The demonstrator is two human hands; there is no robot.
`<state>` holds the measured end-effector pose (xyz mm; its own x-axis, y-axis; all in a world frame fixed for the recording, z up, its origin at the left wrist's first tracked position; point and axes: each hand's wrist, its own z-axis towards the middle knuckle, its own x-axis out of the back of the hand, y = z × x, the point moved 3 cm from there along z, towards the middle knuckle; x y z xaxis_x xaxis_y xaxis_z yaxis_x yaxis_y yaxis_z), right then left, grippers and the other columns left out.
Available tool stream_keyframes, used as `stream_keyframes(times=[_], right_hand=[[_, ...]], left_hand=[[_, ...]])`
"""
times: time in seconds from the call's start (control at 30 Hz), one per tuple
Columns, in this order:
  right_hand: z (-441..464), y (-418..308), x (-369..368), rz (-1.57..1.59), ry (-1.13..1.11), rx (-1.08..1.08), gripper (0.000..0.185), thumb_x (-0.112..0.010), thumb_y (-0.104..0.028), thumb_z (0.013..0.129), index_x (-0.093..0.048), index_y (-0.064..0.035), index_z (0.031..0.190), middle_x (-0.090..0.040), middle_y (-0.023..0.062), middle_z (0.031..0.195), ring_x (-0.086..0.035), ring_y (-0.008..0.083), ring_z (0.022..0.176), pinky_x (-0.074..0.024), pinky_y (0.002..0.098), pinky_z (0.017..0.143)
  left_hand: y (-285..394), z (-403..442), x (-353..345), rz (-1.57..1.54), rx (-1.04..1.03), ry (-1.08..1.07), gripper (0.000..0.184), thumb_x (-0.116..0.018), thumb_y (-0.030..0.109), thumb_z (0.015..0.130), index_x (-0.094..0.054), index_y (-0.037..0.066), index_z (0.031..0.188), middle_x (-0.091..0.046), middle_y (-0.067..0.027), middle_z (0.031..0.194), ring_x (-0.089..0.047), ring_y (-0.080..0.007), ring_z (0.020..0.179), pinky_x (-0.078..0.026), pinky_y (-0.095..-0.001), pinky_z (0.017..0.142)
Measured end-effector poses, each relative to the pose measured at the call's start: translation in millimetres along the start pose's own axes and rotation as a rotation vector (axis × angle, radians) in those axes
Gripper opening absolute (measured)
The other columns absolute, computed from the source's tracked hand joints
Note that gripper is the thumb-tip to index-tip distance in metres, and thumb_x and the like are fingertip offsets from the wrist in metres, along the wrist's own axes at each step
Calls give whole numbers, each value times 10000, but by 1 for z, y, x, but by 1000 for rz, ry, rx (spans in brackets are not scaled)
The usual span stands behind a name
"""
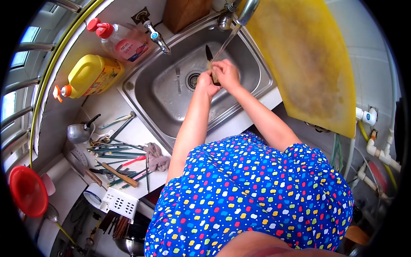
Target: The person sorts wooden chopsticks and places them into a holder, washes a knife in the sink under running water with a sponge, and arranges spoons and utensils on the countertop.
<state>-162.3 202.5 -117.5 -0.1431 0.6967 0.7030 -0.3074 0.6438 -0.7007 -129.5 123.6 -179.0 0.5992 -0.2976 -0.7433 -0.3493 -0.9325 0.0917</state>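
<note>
Far left of the fingers, nearer the body: round red plastic bowl (28,191). Moving right, small silver metal pot with black handle (79,134), well left of the fingers. Yellow plastic jug with orange cap (95,75) beyond it, farther from the body. Pile of slim dark-green sticks (113,155) on the white counter (133,133), left of the fingers and nearer the body. Clear plastic bottle with red pump top (128,45) left of the fingers, on their far side. Crumpled grey-mauve cloth (157,158) against the right end of the sticks. Rectangular stainless-steel sink (156,92) below the fingers; small silver metal fork (178,72) flat in it, left of them, near the round metal drain (193,80).

Left hand (208,83): fingers bent in, holding the lower part of a dark-bladed knife (209,52). Blade points away from the fingers, toward the sink's far side. Right hand (226,73): fingers close together, touching a tan piece (209,65) at the knife; its grip is partly hidden, cannot tell more. Water runs from the curved steel faucet (248,12) beyond the fingers, down onto them. Right of the fingers, large yellow board with brownish staining (306,64), upright.
</note>
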Motion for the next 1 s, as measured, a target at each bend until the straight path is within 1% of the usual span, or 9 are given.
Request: stream_keyframes(times=[0.1,0.23,0.4,0.47,0.5,0.6,0.73,0.9,1.0], right_hand=[[-18,-1,12,78,-233,-87,183,-631,-149,814,-711,-70,958,-623,106,896,-630,276,827,-500,357,754],[-14,25,31,35,-261,-136,205,-650,-123,781,-714,-74,970,-622,119,923,-632,277,842,-505,335,793],[28,29,51,-162,-128,61,257,-594,-56,767,-709,-73,996,-631,132,955,-640,270,877,-511,346,812],[47,16,48,32,-162,66,286,-550,-31,785,-702,-76,1023,-637,132,964,-642,269,896,-510,349,817],[58,2,45,22,-206,66,307,-526,-21,807,-683,-65,1067,-655,138,1022,-647,265,956,-508,345,836],[87,-11,18,197,-358,61,329,-528,-38,825,-647,-50,1131,-659,146,1083,-644,256,1009,-505,338,863],[129,-28,9,-2,-475,202,446,-553,-74,872,-514,-26,1314,-581,128,1252,-579,204,1133,-443,316,979],[137,-27,24,650,-316,71,541,-599,-132,877,-445,-3,1379,-489,95,1386,-436,201,1284,-336,324,1072],[130,-35,14,804,-235,-121,468,-587,-142,908,-487,-7,1344,-511,99,1359,-509,165,1210,-383,309,1023]], left_hand=[[1,13,15,-152,38,13,339,-270,203,1011,-504,-14,1124,-599,-218,1073,-602,-343,1032,-500,-504,906],[11,31,12,-205,-67,232,294,-323,198,1011,-436,-29,1159,-558,-201,1088,-567,-357,1056,-481,-538,889],[24,29,-12,-73,-57,148,243,-384,196,1004,-445,9,1148,-545,-159,1069,-587,-373,1038,-509,-482,811],[24,24,-13,33,-118,133,208,-389,201,1012,-486,17,1006,-586,-131,958,-626,-321,974,-545,-440,760],[24,16,-10,71,-139,92,165,-492,174,981,-508,12,956,-599,-104,852,-660,-258,841,-562,-351,604],[17,-15,-3,257,-189,230,135,-566,148,946,-524,22,920,-600,-71,768,-659,-205,734,-549,-311,540],[3,-48,21,342,-297,225,88,-595,106,923,-531,46,929,-597,-45,760,-630,-144,654,-533,-291,499],[-6,-79,41,376,-445,258,106,-581,57,918,-503,24,981,-588,-47,792,-613,-123,665,-527,-268,510],[-12,-91,46,309,-571,387,182,-580,29,905,-469,-6,1046,-584,-65,833,-611,-129,691,-522,-262,525]])
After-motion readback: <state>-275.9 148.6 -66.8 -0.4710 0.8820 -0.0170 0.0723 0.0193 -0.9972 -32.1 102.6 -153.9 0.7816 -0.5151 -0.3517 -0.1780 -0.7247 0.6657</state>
